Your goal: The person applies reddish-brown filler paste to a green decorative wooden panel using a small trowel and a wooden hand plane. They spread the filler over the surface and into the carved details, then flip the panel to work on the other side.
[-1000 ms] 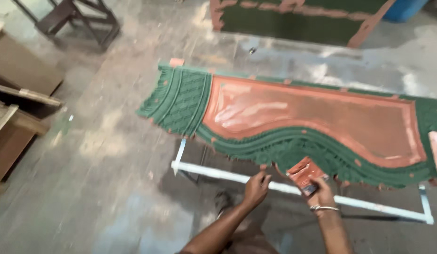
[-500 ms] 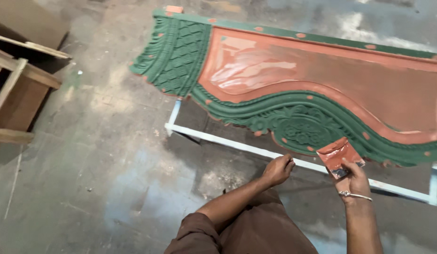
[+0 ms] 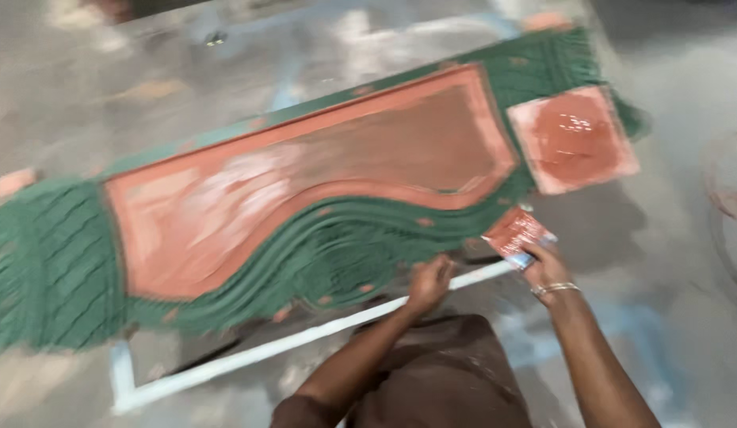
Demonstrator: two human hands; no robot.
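Note:
A long carved panel (image 3: pixel 305 198), green on its ribbed edges and reddish-brown in the middle, lies on a white frame (image 3: pixel 250 357) above the concrete floor. My left hand (image 3: pixel 429 283) rests with curled fingers on the panel's green lower edge. To its right, my right hand (image 3: pixel 544 267) holds a small reddish sheet of sandpaper (image 3: pixel 517 234) beside that edge; a bangle sits on that wrist. The picture is blurred by motion.
A square reddish-brown section (image 3: pixel 574 139) sits at the panel's right end. Grey, dusty concrete floor (image 3: pixel 685 238) lies all around. My brown-clad knee (image 3: pixel 440 372) is under the hands at the bottom.
The view has swung right and tilted, so the panel now runs diagonally and its right end shows. Both hands stay at the panel's lower edge, the right still holding the sheet.

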